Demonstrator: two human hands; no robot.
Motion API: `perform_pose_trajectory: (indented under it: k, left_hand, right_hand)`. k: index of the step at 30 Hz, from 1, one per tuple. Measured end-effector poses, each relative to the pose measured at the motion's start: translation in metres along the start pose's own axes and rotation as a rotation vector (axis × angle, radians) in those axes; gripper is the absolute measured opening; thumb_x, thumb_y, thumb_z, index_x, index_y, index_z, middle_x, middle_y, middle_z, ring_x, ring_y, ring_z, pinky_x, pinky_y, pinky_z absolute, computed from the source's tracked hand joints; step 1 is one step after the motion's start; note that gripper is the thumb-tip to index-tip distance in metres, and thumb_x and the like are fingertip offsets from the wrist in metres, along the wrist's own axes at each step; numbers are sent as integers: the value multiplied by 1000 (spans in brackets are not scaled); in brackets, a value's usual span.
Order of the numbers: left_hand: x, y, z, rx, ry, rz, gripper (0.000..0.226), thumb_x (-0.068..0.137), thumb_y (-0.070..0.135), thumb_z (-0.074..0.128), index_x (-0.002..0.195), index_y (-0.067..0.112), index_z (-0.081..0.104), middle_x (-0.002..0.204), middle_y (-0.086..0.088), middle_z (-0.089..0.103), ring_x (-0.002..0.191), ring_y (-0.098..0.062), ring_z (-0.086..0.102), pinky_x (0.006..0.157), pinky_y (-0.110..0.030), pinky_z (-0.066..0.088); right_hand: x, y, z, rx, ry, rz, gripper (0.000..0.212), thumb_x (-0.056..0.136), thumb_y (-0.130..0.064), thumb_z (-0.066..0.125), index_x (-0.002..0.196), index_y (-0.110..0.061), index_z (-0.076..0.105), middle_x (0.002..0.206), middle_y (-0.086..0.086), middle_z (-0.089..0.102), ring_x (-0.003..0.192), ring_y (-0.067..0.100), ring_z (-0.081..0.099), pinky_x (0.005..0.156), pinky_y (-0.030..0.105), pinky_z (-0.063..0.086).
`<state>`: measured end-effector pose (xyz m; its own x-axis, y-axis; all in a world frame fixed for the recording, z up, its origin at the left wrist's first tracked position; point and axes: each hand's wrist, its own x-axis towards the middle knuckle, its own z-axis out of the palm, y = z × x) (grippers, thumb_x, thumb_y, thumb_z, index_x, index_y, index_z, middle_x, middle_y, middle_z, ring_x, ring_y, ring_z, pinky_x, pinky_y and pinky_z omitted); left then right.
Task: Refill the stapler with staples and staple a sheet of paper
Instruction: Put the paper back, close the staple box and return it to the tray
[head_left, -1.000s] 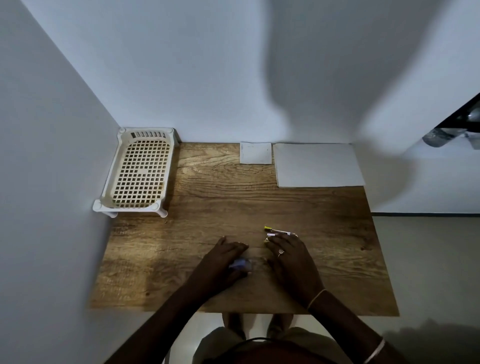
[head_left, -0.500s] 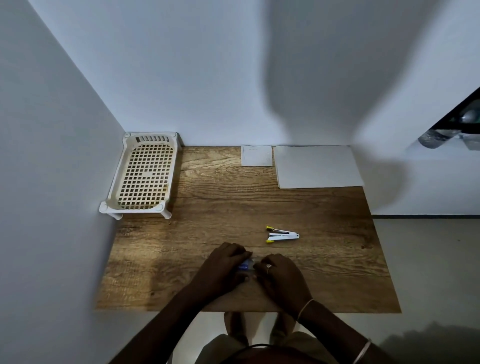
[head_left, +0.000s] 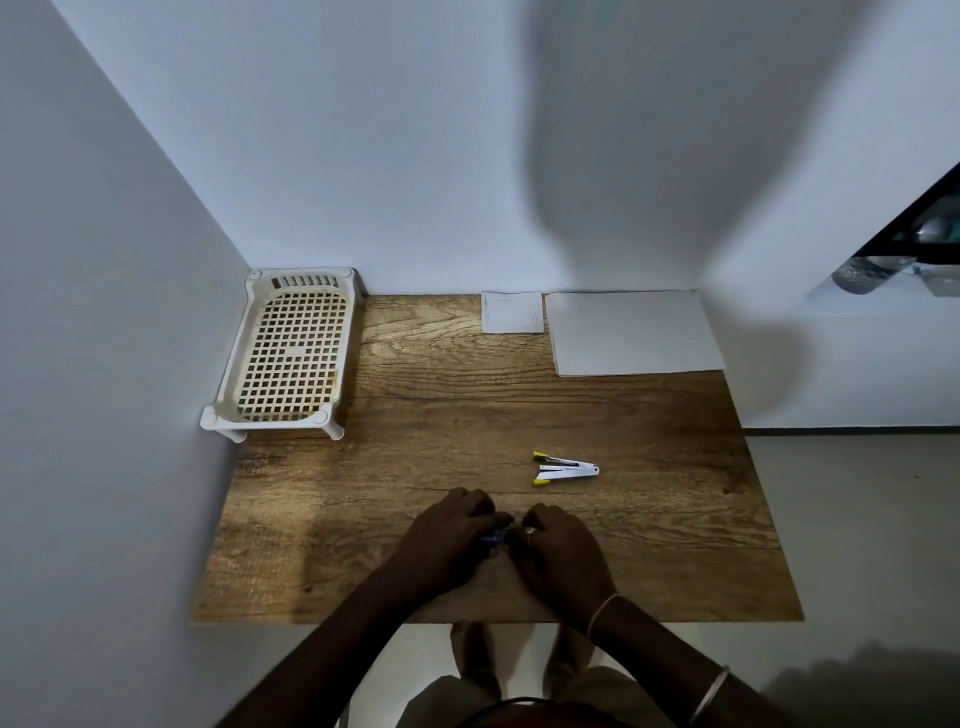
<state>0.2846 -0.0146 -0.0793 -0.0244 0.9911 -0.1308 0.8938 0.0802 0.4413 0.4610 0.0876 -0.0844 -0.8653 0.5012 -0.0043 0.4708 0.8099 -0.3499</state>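
A small white stapler (head_left: 565, 468) with yellow tips lies hinged open on the wooden table (head_left: 441, 415), just beyond my hands. My left hand (head_left: 447, 540) and my right hand (head_left: 561, 551) meet near the table's front edge, fingers curled round a small blue staple box (head_left: 493, 538), of which only a sliver shows between them. A large white sheet of paper (head_left: 634, 332) lies at the back right, with a smaller white paper (head_left: 511, 312) to its left.
A cream plastic lattice tray (head_left: 291, 353) on short legs stands at the back left against the wall. Walls close the table at the left and back. Floor lies past the right edge.
My right hand left the stapler lying open on the table and drew back to join my left hand on the blue box.
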Motion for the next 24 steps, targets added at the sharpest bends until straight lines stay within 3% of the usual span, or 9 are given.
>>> perform_pose_trajectory:
  k: [4, 12, 21, 24]
  left_hand:
    - [0, 4, -2, 4, -3, -9, 38, 92, 24, 66, 129, 28, 66, 121, 1, 60, 108, -21, 53, 74, -41, 54]
    - [1, 5, 1, 16, -7, -32, 31, 92, 26, 65, 123, 29, 66, 121, 2, 58, 107, -19, 52, 70, -38, 53]
    - [2, 3, 4, 26, -8, -31, 32, 90, 23, 67, 121, 28, 66, 119, 1, 59, 105, -22, 54, 65, -38, 54]
    - [1, 2, 3, 8, 3, -34, 34, 88, 22, 69, 122, 27, 68, 118, 0, 60, 105, -22, 55, 66, -38, 54]
  right_hand:
    - [0, -3, 1, 67, 12, 85, 15, 90, -30, 68, 85, -17, 76, 82, 4, 65, 73, 22, 61, 60, 33, 43]
    - [-2, -11, 5, 100, 1, 122, 24, 97, -35, 58, 98, -20, 76, 88, 6, 65, 83, 23, 62, 69, 30, 30]
    - [1, -13, 2, 207, -46, 203, 22, 97, -35, 56, 105, -25, 75, 97, -1, 66, 92, 16, 61, 74, 26, 33]
    - [0, -15, -2, 319, -39, 264, 15, 95, -29, 62, 102, -24, 74, 98, -3, 67, 92, 12, 62, 74, 16, 34]
